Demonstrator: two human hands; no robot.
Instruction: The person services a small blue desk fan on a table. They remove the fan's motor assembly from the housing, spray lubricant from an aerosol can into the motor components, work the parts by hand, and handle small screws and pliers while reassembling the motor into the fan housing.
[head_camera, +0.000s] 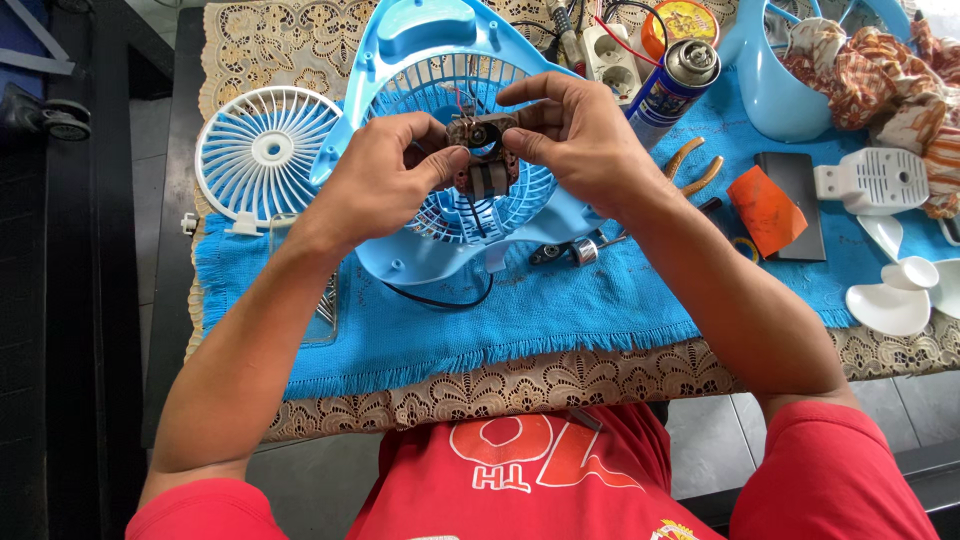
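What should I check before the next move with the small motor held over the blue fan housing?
1. Left hand grips the motor: ok.
2. Right hand grips it too: ok.
3. Motor wires intact: cannot tell, partly hidden.
4. Blue fan housing lies flat below on the blue cloth: ok.
5. Pliers lie within reach: ok, judging by eye.
6. White grille lies apart from the hands: ok.

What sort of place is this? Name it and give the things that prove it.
Probably a home repair table, not a proper workshop: a blue towel over a lace tablecloth, a dismantled blue fan housing, pliers and a spray can. Both hands hold its small motor.
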